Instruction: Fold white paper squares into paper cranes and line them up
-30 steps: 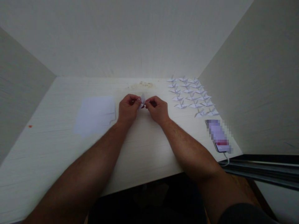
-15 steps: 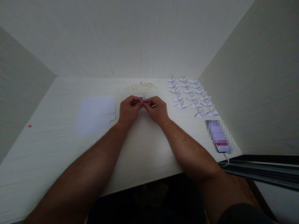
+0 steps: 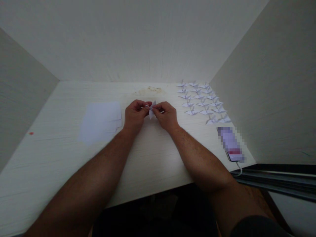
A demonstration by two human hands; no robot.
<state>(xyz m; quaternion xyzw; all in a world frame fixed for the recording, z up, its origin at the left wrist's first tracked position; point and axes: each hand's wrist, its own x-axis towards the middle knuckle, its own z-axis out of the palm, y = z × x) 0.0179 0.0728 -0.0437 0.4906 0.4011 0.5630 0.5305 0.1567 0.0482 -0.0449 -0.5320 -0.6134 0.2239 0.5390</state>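
Observation:
Both my hands meet over the middle of the pale wooden table (image 3: 153, 154). My left hand (image 3: 134, 115) and my right hand (image 3: 167, 115) each pinch a side of one small folded piece of white paper (image 3: 151, 108), held just above the tabletop. The fingers of both hands are curled tight on it. Much of the paper is hidden behind my fingertips; a pointed flap sticks up between them.
A stack of white paper sheets (image 3: 101, 121) lies left of my hands. Several finished paper cranes (image 3: 202, 102) stand in rows at the back right. A phone (image 3: 231, 144) with a cable lies near the right edge. Walls close in on three sides.
My fingers have shifted on the folded paper; its pointed flap, nearly hidden half a second ago, shows again between my fingertips. My arms have hardly moved.

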